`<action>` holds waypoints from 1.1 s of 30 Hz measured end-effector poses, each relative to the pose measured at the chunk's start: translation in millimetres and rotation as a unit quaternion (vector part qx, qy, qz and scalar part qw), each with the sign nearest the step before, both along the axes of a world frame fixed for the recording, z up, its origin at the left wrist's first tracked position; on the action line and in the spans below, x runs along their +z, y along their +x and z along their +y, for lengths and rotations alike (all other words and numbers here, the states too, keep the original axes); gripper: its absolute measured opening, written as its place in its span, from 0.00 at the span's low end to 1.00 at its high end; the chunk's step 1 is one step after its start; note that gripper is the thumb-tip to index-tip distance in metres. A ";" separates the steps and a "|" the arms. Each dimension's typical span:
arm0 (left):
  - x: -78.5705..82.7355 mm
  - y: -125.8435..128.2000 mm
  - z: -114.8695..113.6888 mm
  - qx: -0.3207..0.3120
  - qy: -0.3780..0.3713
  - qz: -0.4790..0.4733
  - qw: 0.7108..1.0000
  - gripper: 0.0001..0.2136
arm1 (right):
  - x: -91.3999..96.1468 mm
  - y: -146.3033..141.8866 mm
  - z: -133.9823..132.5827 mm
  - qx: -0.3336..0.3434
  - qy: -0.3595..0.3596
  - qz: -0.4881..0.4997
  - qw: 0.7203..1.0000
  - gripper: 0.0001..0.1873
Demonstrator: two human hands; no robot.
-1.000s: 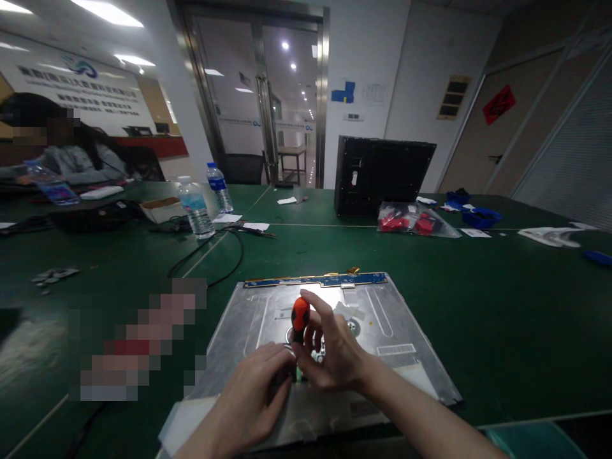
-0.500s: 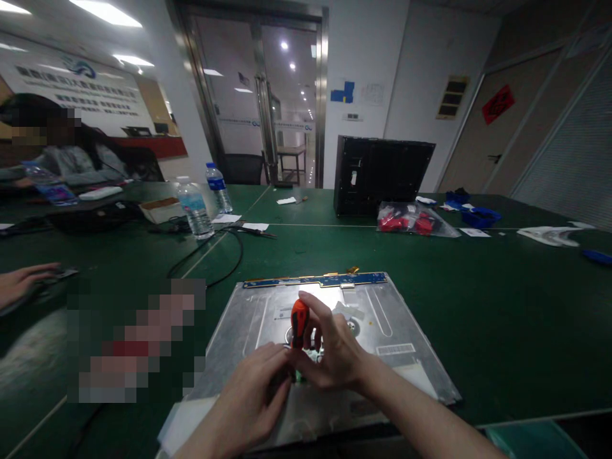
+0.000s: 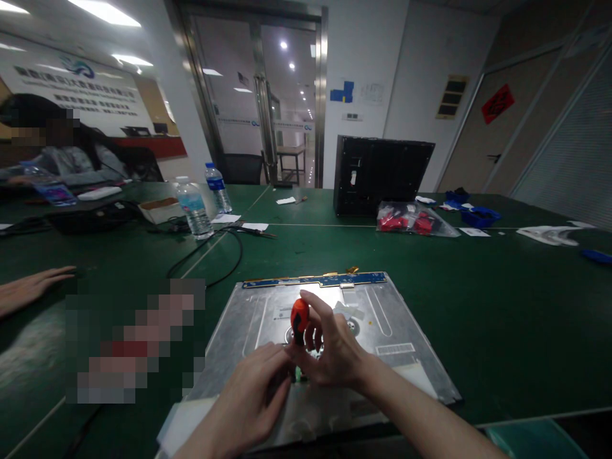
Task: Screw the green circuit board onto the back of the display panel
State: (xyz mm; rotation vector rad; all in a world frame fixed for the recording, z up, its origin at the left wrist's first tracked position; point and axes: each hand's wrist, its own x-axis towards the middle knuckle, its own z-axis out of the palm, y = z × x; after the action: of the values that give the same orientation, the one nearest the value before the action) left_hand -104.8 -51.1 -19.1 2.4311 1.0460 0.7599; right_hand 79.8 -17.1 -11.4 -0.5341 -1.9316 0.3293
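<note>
Screwdriver (image 3: 299, 317), orange and black, one item: handle standing roughly upright, centre of the frame just below the middle, over the inner part of a bare metal panel (image 3: 234, 338). Right hand (image 3: 337, 344): thumb and fingers pinching the handle, index finger at its top end. Left hand (image 3: 258, 386): bent, fingers gathered beside the foot of the tool; whether they grip anything cannot be told. Step in hand, by judgement: turning a fastener on the panel; tip and fastener hidden behind the hands. The next move seems to call for an upright tool, light downward pressure and small twists of the right fingers, the left hand steadying the work. Panel fittings: narrow blue circuit strip (image 3: 315, 280) along the far edge. Surface: green table (image 3: 516, 331), pale joint lines. Its contents: two water bottles, clear (image 3: 194, 207) and blue-labelled (image 3: 217, 188), left of centre; black monitor (image 3: 382, 175), back outward, right of centre; plastic bag (image 3: 415, 220) with red pieces, just in front of it; blue tray (image 3: 480, 218) and white curved piece (image 3: 547, 236) towards the right edge. Others: co-worker's hand (image 3: 36, 290), left edge; seated person (image 3: 71, 150), upper left. Room: glass doors (image 3: 229, 83), upper centre; wooden door with red sign (image 3: 498, 103), upper right; ceiling lights, upper left.
</note>
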 end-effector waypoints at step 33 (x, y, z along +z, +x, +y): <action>-2.5 -0.2 0.5 -0.002 0.004 -0.003 1.000 0.08 | 4.3 3.0 -0.7 0.011 0.009 -0.028 1.000 0.38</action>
State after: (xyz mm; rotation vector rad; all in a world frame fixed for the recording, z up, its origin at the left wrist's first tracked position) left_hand -105.1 -50.5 -21.6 2.4353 1.0383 0.7726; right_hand 82.7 -17.8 -7.1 -0.5148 -1.9942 0.3145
